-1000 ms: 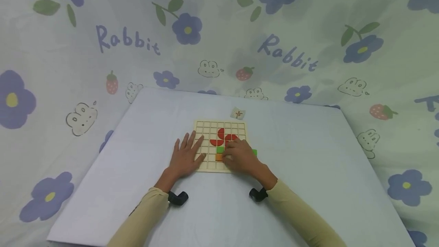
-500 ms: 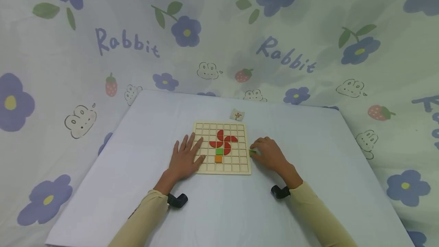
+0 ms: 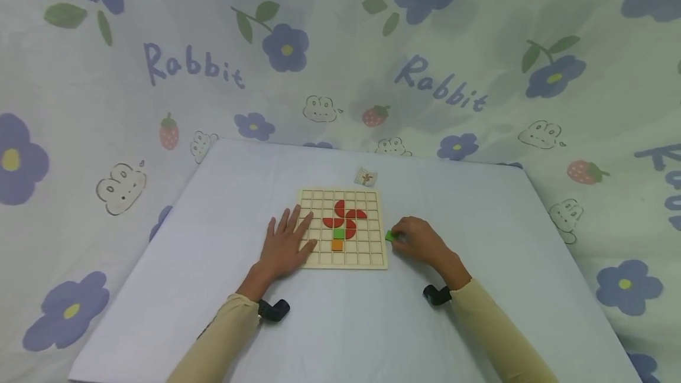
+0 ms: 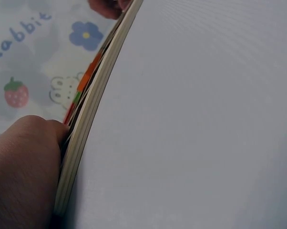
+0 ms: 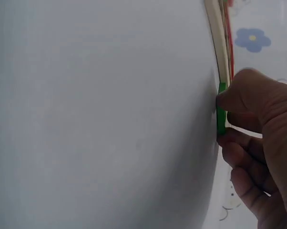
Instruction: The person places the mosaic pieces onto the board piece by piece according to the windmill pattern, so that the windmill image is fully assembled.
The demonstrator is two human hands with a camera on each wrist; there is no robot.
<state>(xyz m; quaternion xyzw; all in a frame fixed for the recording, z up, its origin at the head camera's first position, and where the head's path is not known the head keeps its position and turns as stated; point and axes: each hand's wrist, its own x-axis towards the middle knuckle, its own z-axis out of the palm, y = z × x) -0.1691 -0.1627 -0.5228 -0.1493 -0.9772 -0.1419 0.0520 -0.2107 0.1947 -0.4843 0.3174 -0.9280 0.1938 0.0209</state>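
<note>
A wooden grid board (image 3: 367,257) lies on the table. My left hand (image 3: 284,247) rests on its left edge with fingers spread. Four-bladed and pinwheel-like, a group of red curved pieces (image 3: 350,229) sits in the board's middle cells. Below them are a green square tile (image 3: 339,233) and an orange square tile (image 3: 337,245). Just off the board's right edge, my right hand (image 3: 422,242) pinches another green tile (image 5: 221,112) between thumb and fingers, as the right wrist view shows. That tile is low at the table, close to the board's side, and partly covered by the fingers.
Behind the board lies a small picture card (image 3: 366,177) bearing a red pinwheel pattern. The white table (image 3: 479,211) extends on both sides, with a flower-and-rabbit printed curtain (image 3: 340,46) behind. A black wrist-worn device (image 3: 274,311) sits at each cuff.
My right hand has moved from over the board to beside its right edge, uncovering the pieces there. It now pinches the loose green tile. My left hand has stayed on the board.
</note>
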